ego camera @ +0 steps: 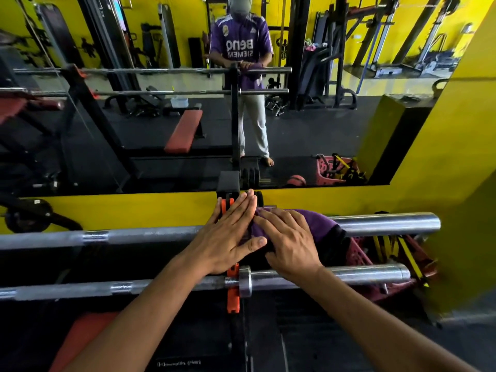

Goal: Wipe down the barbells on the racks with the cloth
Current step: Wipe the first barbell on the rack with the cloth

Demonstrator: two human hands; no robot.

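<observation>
Purple cloth (308, 224) — draped over upper barbell (386, 224)

One head-worn camera looks forward and down, close over the upper barbell (386, 222).

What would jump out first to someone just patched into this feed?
Dead centre, both hands press flat on a purple cloth draped over the upper barbell: the left hand beside the orange rack hook, the right hand on the cloth itself. A second barbell sits on the rack just below. Behind, a wall mirror reflects the person and the gym.
</observation>
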